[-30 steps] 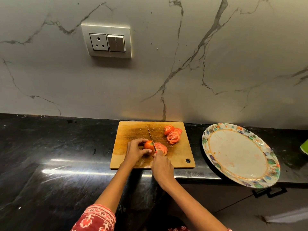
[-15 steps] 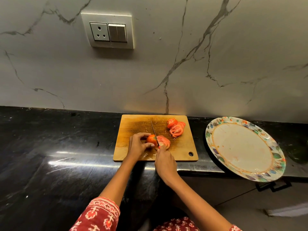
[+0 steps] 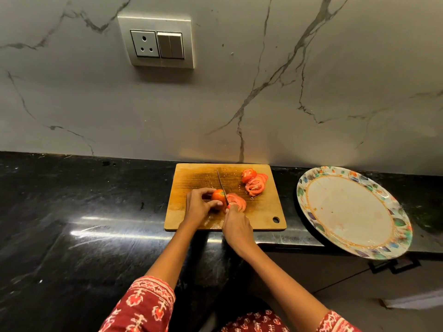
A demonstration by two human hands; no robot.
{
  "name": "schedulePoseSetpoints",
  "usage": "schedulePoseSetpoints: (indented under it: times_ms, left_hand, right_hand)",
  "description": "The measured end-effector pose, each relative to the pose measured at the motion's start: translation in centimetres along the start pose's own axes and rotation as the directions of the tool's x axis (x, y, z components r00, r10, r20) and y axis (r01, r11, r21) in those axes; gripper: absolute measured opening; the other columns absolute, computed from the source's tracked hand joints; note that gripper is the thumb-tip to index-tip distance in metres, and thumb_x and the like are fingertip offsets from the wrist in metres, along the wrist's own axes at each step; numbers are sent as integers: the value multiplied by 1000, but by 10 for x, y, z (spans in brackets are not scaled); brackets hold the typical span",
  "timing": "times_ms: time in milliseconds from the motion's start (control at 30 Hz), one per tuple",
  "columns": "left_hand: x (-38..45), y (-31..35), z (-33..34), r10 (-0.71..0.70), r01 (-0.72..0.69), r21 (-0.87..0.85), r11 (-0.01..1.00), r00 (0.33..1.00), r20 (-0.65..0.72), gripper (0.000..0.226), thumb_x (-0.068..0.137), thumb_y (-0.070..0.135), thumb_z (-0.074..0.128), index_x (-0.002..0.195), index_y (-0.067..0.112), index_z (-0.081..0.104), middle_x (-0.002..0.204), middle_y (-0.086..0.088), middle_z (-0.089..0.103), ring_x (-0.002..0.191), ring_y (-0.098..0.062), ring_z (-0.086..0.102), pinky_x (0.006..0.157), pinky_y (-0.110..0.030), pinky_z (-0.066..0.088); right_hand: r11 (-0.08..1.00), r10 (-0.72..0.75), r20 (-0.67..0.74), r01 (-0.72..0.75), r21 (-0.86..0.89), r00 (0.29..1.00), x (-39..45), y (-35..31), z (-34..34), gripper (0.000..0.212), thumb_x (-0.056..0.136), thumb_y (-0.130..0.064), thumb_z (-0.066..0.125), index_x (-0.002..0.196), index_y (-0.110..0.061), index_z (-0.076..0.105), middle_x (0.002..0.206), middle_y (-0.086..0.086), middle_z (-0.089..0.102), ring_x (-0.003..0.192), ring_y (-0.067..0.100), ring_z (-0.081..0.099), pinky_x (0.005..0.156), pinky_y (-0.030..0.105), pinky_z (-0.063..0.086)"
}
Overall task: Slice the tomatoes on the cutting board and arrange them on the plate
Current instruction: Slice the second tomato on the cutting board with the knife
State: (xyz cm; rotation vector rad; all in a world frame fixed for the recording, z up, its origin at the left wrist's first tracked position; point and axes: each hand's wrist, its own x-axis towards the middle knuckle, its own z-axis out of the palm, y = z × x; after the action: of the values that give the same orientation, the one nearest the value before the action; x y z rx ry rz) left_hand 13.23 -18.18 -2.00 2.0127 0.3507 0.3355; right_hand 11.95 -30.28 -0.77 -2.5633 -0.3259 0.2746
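**Tomato part-sliced on board; plate bare of slices**

Nearest the camera, two forearms in red patterned sleeves [image 3: 146, 305] reached forward over the black stone worktop [image 3: 84, 224]. The right hand [image 3: 236, 225] was closed round a knife handle, the handle itself hidden by the hand. The knife [image 3: 221, 185] stood with its blade down in the tomato, tip pointing away toward the wall. The left hand [image 3: 199, 207] gripped the uncut tomato [image 3: 218, 196], fingers [image 3: 207, 190] curled over its top and thumb against its near side. Fresh slices [image 3: 237, 202] leaned just right of the blade. All rested on the wooden cutting board [image 3: 191, 178]. A second group of tomato slices [image 3: 254, 184] lay toward the board's far right corner. The patterned plate [image 3: 304, 188] sat right of the board, overhanging the worktop's edge. Beyond, a socket and switch panel [image 3: 157, 43] was mounted on the marble wall.
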Motion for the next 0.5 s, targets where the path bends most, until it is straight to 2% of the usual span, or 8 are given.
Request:
schedulePoseSetpoints:
  times_ms: [167, 333, 500]
  left_hand:
    - [-1, -6, -1, -4, 4, 3, 1000, 999, -32, 38, 63, 6, 81, 99, 3, 69, 98, -10, 69, 90, -11, 59, 70, -4, 42]
    - [0, -7, -2, -6, 6, -5, 1000, 999, -34, 38, 64, 6, 80, 101, 3, 69, 99, -8, 68, 92, -11, 59, 71, -4, 41]
    - [0, -10, -1, -7, 7, -10, 1000, 999, -45, 38, 63, 6, 82, 99, 3, 69, 97, -9, 69, 91, -13, 61, 70, 0, 43]
  right_hand:
    - [999, -1, 16, 1, 47, 1000, 5, -4, 2, 31, 103, -22, 27, 118, -2, 46, 105, 17, 61, 93, 33, 61, 66, 35, 43]
    - [999, -8, 15, 7, 31, 1000, 11, -10, 2, 31, 102, -19, 28, 125, -3, 42, 109, 17, 61, 100, 33, 59, 69, 34, 40]
    - [1000, -18, 10, 18, -24, 1000, 10, -11, 3, 29, 102, -18, 27, 123, -3, 41, 111, 17, 60, 103, 34, 59, 69, 35, 40]
